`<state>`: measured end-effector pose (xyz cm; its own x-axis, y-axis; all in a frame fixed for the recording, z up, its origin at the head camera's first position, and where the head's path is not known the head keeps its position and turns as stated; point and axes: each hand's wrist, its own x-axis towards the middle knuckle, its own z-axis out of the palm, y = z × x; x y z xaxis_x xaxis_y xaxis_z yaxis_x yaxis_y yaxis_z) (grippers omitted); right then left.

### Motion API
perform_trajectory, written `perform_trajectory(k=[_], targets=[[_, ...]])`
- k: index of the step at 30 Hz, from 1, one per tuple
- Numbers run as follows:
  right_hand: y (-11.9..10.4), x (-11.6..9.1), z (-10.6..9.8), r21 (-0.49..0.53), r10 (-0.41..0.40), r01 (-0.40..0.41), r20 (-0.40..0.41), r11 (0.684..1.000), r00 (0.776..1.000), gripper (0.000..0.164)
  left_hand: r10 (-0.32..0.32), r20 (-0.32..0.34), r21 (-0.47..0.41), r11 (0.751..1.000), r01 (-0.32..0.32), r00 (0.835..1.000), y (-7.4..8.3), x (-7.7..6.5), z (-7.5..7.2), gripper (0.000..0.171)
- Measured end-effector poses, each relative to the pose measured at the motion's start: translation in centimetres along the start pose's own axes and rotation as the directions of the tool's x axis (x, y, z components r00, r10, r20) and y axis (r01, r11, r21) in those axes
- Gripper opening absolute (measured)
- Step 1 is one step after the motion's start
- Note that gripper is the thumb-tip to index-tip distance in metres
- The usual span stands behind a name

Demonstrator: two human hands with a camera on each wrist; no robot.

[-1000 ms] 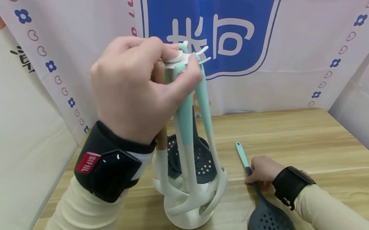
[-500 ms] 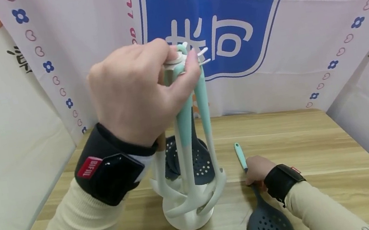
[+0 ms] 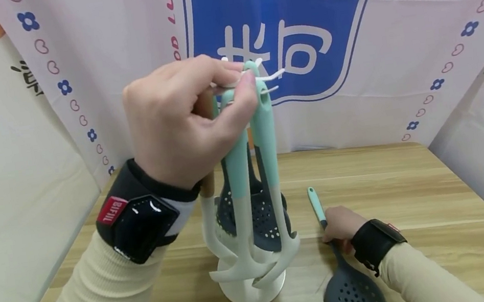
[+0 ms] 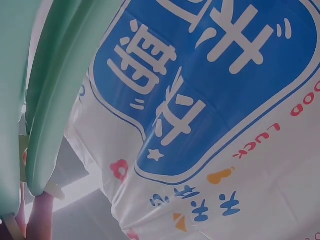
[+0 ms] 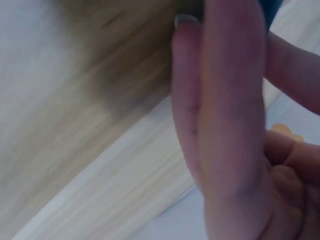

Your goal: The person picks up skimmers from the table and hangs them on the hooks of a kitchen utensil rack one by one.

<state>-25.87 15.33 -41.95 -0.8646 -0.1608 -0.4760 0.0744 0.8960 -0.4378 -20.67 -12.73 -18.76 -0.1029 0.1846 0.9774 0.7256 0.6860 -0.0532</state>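
Observation:
My left hand [image 3: 177, 119] pinches the white top of a utensil stand, whose round white base [image 3: 254, 296] rests on the table. Several utensils hang around it. Two in front have mint handles [image 3: 264, 132] and pale lower ends; a brown handle [image 3: 207, 184] shows partly under my hand. Dark perforated heads [image 3: 264, 215] hang behind them. Mint handles [image 4: 62, 90] fill the left of the left wrist view. To the right, my right hand [image 3: 344, 224] holds a dark skimmer [image 3: 354, 295] by its neck, just below the mint handle; its head lies toward me, cut by the frame edge.
The wooden table [image 3: 414, 188] reaches back to a white printed cloth [image 3: 358, 119] with a blue panel. More pale cloth [image 3: 9, 178] hangs at the left side. The stand rises between my two hands.
The stand's top and its hanging utensils have turned: the front mint handles have shifted and more dark perforated heads show. My left hand has moved slightly right with it; the skimmer stays put.

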Motion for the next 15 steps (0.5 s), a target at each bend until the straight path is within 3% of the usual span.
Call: perform_trajectory(k=[15], targets=[[0.2,-1.0,-1.0,0.075,-0.123,0.125,-0.024,0.989,0.992,0.016,-0.005,0.03,-0.022,1.0,0.005,1.0,-0.3,0.0,0.1,0.027]])
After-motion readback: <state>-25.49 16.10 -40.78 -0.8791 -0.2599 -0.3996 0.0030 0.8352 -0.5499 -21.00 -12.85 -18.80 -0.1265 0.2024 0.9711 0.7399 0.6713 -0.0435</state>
